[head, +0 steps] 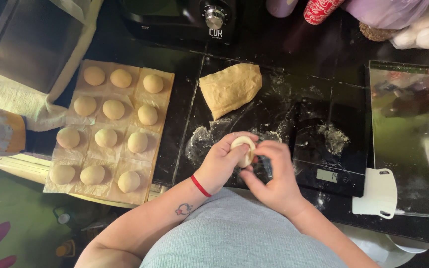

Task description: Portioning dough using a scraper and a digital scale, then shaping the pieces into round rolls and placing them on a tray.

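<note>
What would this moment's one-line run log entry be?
left hand: cups small pale dough piece | right hand: pinches it | nearby: large tan dough lump, black kitchen scale, twelve dough balls on paper squares

Two bare hands down at the counter, left hand (220,161) and right hand (274,173), no gloves, no rings to be made out. Bare forearms too, no sleeves reaching anywhere near the wrists. Around the left wrist, a thin red band (200,186), snug and plain. Further up that forearm, a small tattoo (183,209): a rounded little figure in dark outline with touches of red and blue, details too small to read. Across the bottom of the view, a pale grey-blue ribbed knit top (239,233), fine vertical ribbing, stretched smooth over the torso.
</note>
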